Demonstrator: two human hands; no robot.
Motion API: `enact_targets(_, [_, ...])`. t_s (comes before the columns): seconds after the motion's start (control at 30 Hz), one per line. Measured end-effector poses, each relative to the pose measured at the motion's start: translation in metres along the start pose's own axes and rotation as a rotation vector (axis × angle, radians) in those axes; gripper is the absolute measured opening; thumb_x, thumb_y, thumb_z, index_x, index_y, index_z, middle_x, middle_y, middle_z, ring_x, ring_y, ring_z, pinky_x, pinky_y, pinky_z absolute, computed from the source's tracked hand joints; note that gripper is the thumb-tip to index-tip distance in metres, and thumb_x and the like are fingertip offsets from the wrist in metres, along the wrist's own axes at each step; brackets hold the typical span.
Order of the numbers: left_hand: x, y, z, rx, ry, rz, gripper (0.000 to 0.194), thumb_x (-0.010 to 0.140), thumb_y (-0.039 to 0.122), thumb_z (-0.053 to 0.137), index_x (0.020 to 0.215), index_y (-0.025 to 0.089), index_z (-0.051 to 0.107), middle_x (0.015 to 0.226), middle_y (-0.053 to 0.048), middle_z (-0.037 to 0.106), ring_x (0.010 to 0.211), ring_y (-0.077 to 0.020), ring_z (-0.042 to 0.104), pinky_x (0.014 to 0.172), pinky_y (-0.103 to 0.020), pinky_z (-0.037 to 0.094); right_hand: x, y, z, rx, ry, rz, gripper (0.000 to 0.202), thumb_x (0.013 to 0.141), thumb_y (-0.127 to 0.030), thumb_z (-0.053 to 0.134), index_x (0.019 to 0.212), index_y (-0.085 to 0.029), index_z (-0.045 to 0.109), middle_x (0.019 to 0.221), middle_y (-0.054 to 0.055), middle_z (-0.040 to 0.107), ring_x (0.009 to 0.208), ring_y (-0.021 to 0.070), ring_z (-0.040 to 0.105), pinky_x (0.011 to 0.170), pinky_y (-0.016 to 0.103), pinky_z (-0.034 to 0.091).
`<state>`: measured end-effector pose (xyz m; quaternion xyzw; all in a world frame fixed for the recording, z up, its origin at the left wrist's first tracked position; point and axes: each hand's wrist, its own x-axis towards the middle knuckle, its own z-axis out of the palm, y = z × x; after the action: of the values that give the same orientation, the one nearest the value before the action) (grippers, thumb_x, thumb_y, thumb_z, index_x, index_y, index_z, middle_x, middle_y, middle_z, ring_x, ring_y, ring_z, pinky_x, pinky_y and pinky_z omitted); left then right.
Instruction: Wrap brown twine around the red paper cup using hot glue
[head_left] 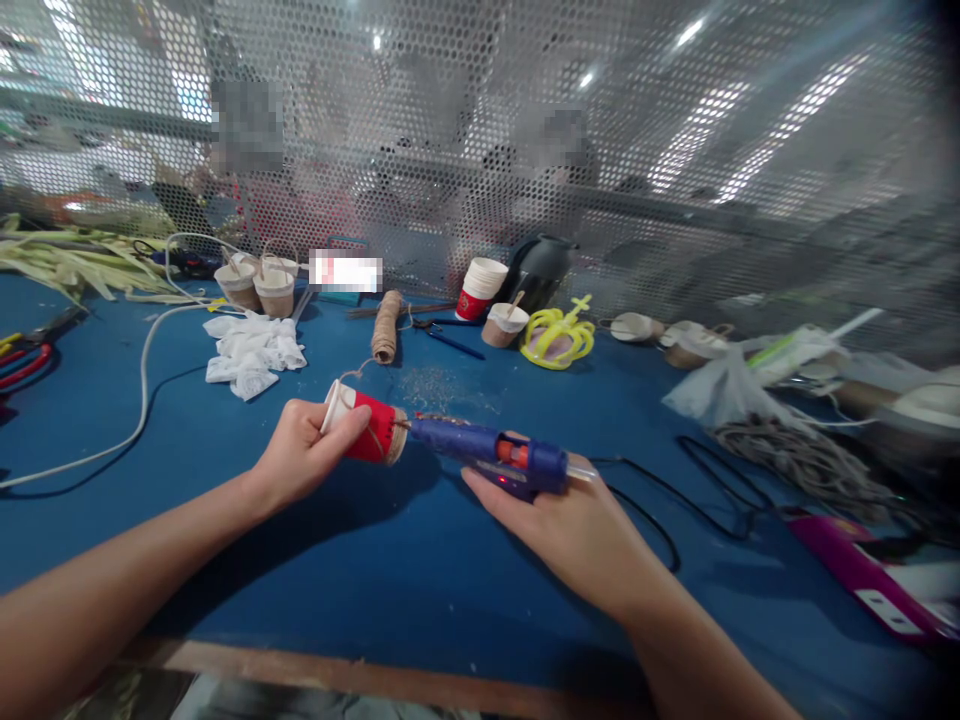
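Paper cup [382, 412] — twine [397, 442] around base

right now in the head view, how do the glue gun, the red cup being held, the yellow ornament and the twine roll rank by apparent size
1. glue gun
2. held red cup and yellow ornament: too close to rank, with the cup partly covered and nearer the camera
3. twine roll
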<state>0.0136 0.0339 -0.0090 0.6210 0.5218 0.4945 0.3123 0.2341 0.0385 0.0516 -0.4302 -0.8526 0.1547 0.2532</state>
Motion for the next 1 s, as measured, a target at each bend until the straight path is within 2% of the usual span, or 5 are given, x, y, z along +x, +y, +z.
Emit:
enact_targets(0.27, [0.0022, -0.0005, 0.0015, -0.025, 0.049, -0.057, 0.044, 0.076, 0.041, 0.049, 0.042, 0.016, 0.038, 0.045, 0.004, 0.026, 0.045, -0.0069, 0.021, 0.042, -0.023, 0.016, -0.0032, 0.0021, 0.0064, 0.046, 0.018, 0.061, 0.014, 0.076, -0.025, 0.054, 0.065, -0.019, 0.06, 0.063, 0.002, 0.063, 0.059, 0.0165, 0.06, 0.061, 0.028, 0.048])
enact_targets(0.6, [0.0038, -0.0037, 0.0028, -0.107, 0.089, -0.08, 0.039, 0.075, 0.038, 0.053, 0.044, 0.014, 0.05, 0.04, 0.003, 0.039, 0.04, -0.0069, 0.032, 0.04, -0.022, 0.022, -0.002, -0.0018, 0.0051, 0.182, -0.019, 0.068, 0.01, 0.076, -0.02, 0.054, 0.076, -0.02, 0.063, 0.077, 0.003, 0.067, 0.073, 0.0177, 0.064, 0.07, 0.027, 0.051])
enact_targets(0.73, [0.0044, -0.0037, 0.0025, -0.137, 0.093, -0.08, 0.038, 0.076, 0.038, 0.053, 0.048, 0.013, 0.055, 0.041, 0.002, 0.043, 0.042, -0.008, 0.035, 0.04, -0.022, 0.025, -0.0025, -0.003, 0.0054, 0.181, -0.03, 0.043, 0.01, 0.076, -0.02, 0.054, 0.073, -0.021, 0.064, 0.074, 0.003, 0.066, 0.077, 0.0186, 0.064, 0.077, 0.029, 0.05])
enact_targets(0.87, [0.0054, -0.0012, 0.0018, -0.137, 0.095, -0.094, 0.039, 0.076, 0.039, 0.053, 0.046, 0.013, 0.052, 0.042, 0.002, 0.043, 0.042, -0.0074, 0.034, 0.041, -0.021, 0.026, -0.003, -0.0035, 0.0077, 0.195, -0.019, 0.056, 0.008, 0.075, -0.021, 0.055, 0.07, -0.021, 0.061, 0.07, 0.002, 0.064, 0.073, 0.0185, 0.063, 0.075, 0.031, 0.051])
enact_targets(1.0, [0.0062, 0.0009, 0.0016, -0.151, 0.099, -0.109, 0.04, 0.075, 0.039, 0.052, 0.046, 0.013, 0.052, 0.042, 0.002, 0.043, 0.042, -0.0075, 0.034, 0.041, -0.021, 0.026, -0.003, -0.0054, 0.0062, 0.256, -0.05, 0.068, 0.009, 0.075, -0.021, 0.053, 0.075, -0.021, 0.062, 0.074, 0.002, 0.066, 0.072, 0.0177, 0.062, 0.07, 0.029, 0.051])
